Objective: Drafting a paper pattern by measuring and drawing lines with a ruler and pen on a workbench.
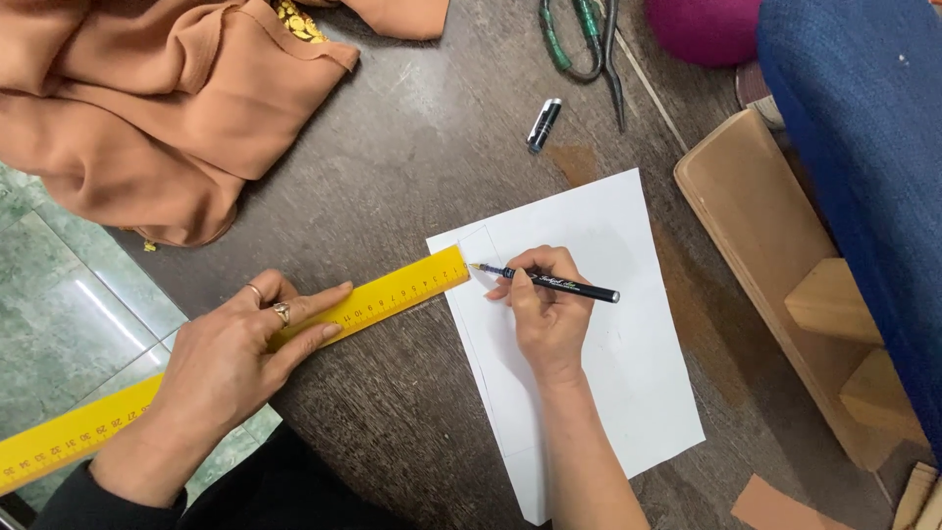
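Left hand point(235, 348) flat, fingers spread, pinning yellow ruler point(294, 339) to tabletop point(412, 157). Right hand point(545, 304) grips black pen point(549, 282), nib at ruler's end on white paper point(608, 344). Risk: ruler barely overlaps the unpinned sheet; it could pivot and skew the line.

Ruler point(294, 339) runs off left edge, mid part under left hand point(231, 358); scissors point(589, 44) cut by top edge.

tailoring workshop: draped brown fabric point(147, 108), scissors point(589, 44), yellow ruler point(392, 294), pattern paper point(608, 344) on worktable point(412, 147)
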